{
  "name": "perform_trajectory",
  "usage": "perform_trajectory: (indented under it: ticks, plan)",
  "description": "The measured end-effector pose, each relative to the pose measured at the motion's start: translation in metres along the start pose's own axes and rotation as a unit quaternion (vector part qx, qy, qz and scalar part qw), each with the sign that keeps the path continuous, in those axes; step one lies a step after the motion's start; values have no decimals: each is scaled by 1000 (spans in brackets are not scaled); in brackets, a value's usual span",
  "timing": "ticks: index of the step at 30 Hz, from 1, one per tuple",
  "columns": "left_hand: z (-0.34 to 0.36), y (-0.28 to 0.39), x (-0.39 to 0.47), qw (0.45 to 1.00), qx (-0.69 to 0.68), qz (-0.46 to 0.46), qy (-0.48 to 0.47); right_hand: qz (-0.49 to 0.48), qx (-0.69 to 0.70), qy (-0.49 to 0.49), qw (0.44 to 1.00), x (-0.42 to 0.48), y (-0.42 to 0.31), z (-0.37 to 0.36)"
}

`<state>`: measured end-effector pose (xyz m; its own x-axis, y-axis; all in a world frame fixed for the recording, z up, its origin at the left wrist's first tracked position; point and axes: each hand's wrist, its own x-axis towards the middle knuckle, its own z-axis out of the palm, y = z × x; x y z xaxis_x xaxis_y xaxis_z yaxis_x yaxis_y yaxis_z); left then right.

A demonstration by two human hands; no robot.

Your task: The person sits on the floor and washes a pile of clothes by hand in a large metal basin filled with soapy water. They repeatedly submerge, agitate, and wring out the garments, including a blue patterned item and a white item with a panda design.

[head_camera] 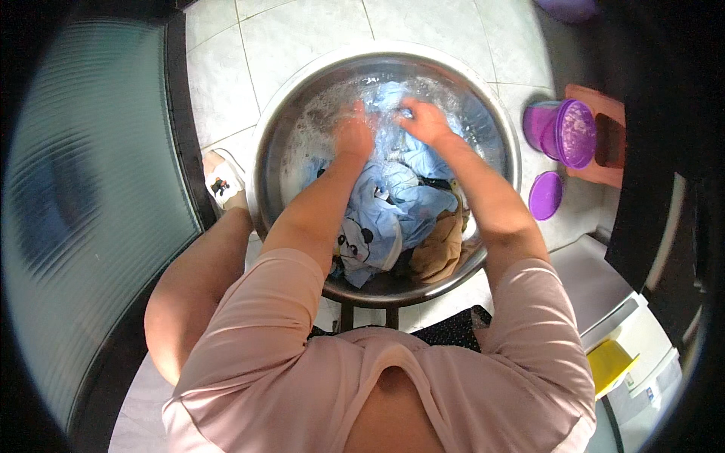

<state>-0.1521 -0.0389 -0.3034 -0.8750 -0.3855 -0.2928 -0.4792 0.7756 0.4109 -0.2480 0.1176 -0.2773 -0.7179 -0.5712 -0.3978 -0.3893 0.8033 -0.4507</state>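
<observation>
A large round stainless steel basin (265, 187) holds sudsy water and wet clothes. Light blue fabric with a panda print (396, 195) fills its middle and lower part, with a brown cloth (439, 249) at the lower right. My left hand (355, 131) is at the far part of the basin beside blue fabric; it is blurred and its fingers are partly in the suds. My right hand (423, 119) lies to its right, with fingers curled at the blue cloth. Whether either hand grips the fabric cannot be told.
Pale floor tiles (306, 28) surround the basin. At right stand a purple plastic tub (576, 134), a purple lid (546, 196) and a pink plastic stool (614, 107). A yellow container (610, 365) is at lower right. A ribbed glass panel (113, 198) runs along the left.
</observation>
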Motion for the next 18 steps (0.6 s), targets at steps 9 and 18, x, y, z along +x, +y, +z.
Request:
perform_trajectory:
  ticks: [9,18]
  plan:
    - [-13,6,-4,1000,-15,-25,9,-111,-195,189,956,-80,-14,16]
    - [-11,2,-15,992,-94,-40,70,56,-108,68,990,-4,3,26]
